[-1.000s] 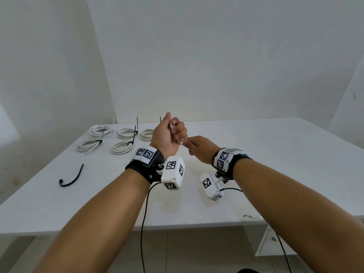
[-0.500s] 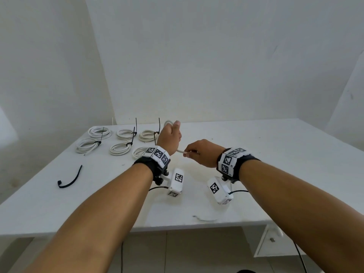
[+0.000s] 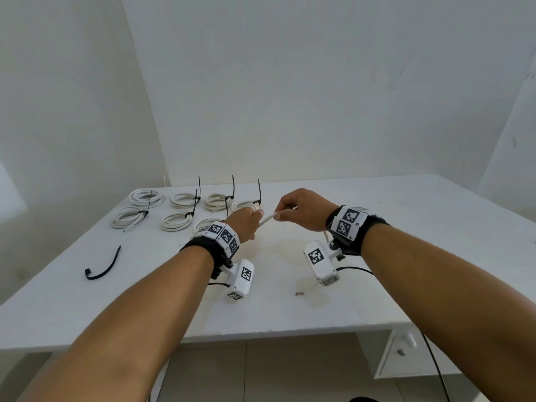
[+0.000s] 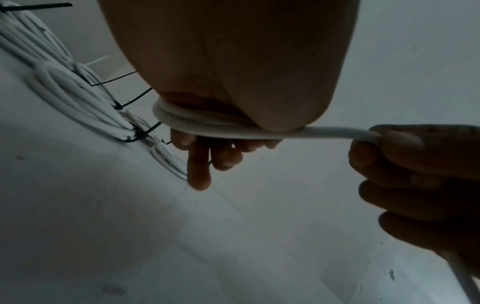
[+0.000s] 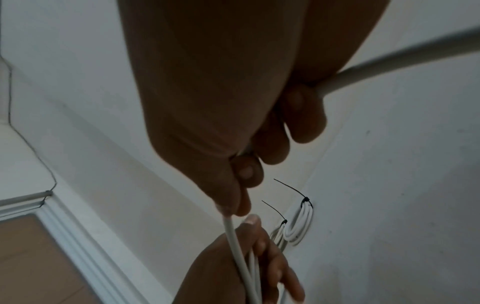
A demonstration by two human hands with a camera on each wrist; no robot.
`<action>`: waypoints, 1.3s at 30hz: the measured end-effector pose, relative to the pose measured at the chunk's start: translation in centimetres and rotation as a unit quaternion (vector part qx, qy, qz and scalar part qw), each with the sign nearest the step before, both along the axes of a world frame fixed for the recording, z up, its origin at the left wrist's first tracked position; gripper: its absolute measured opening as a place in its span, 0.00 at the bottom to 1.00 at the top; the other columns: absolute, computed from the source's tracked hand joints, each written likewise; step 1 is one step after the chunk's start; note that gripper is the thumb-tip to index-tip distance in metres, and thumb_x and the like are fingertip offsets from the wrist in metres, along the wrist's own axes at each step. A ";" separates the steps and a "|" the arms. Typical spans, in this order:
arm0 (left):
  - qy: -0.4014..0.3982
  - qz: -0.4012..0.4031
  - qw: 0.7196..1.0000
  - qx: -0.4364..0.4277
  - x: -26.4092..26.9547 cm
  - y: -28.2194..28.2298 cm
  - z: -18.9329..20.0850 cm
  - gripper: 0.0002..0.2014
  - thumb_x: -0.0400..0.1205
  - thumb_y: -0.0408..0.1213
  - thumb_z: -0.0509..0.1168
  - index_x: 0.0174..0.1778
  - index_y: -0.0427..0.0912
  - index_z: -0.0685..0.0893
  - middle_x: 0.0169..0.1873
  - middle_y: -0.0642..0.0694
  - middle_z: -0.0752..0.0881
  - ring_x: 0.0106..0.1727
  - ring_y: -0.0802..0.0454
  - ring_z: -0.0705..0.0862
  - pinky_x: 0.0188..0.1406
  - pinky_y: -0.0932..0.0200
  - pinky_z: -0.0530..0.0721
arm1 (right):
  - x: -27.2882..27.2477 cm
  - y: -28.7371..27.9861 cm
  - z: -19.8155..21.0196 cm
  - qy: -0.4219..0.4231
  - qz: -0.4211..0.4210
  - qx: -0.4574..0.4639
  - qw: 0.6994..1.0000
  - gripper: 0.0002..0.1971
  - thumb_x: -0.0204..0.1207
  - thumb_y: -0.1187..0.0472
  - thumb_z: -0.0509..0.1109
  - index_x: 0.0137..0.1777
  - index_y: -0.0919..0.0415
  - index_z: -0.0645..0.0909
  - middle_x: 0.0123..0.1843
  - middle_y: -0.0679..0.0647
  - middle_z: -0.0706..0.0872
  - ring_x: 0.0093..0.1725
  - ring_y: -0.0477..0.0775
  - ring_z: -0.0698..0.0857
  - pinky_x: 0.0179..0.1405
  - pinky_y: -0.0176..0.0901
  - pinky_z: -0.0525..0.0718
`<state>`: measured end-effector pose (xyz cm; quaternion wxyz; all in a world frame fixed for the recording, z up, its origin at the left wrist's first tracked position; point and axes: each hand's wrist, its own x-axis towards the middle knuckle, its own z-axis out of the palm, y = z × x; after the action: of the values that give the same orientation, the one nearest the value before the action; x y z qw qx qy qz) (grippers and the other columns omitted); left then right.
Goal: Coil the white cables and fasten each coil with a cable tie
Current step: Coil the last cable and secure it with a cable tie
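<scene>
Head view: left hand (image 3: 245, 223) above table (image 3: 406, 242), white cable (image 3: 268, 220) looped round its fingers (image 4: 198, 164). Right hand (image 3: 304, 210) at its 3 o'clock, pinching cable strand taut between both. Tied coils (image 3: 177, 220) at 10 o'clock; loose cable tie (image 3: 101, 266) at 8 o'clock.

The only readable marks stand on the right wristband (image 3: 349, 221), the white panel strapped behind the right hand: small black characters beside its black-and-white square code patterns, one reading "R2" at the panel's right edge and one reading "R1" at its lower edge. The left wristband (image 3: 222, 234) and the two white camera boxes under the wrists carry similar code patterns, but no letters there can be made out.
</scene>
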<state>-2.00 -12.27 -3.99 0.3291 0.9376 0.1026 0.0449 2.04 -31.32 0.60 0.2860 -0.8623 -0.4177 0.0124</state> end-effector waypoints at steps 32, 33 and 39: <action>-0.304 -0.043 0.858 -0.413 -3.1 -3.2 5.6 0.21 0.90 0.51 0.51 0.33 0.44 0.69 0.19 0.51 0.70 0.20 0.51 0.70 0.29 0.55 0.69 | -2.3 2.2 -1.8 -0.006 0.015 -0.007 1.000 0.17 0.89 0.55 0.54 0.66 0.56 0.83 0.53 0.55 0.88 0.49 0.52 0.86 0.48 0.43 0.79; -0.308 -0.028 0.883 -0.353 -2.9 -3.2 5.0 0.22 0.89 0.52 0.52 0.32 0.43 0.70 0.19 0.51 0.71 0.21 0.51 0.71 0.29 0.55 0.71 | -2.6 2.3 -1.7 -0.014 0.023 -0.031 0.999 0.16 0.89 0.57 0.54 0.66 0.59 0.81 0.57 0.57 0.87 0.50 0.53 0.84 0.50 0.42 0.77; -0.307 0.071 0.901 -0.298 -1.6 -2.5 3.2 0.17 0.90 0.49 0.54 0.44 0.38 0.70 0.23 0.47 0.72 0.21 0.52 0.71 0.22 0.61 0.72 | -4.1 2.9 -1.1 -0.068 0.047 -0.179 0.980 0.19 0.88 0.62 0.50 0.74 0.62 0.73 0.65 0.62 0.84 0.59 0.59 0.82 0.59 0.47 0.78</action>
<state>-3.57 -14.75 -0.80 0.6041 0.7258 0.0717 0.3211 -2.09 -28.40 -0.53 0.0973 -0.8776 -0.4675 0.0414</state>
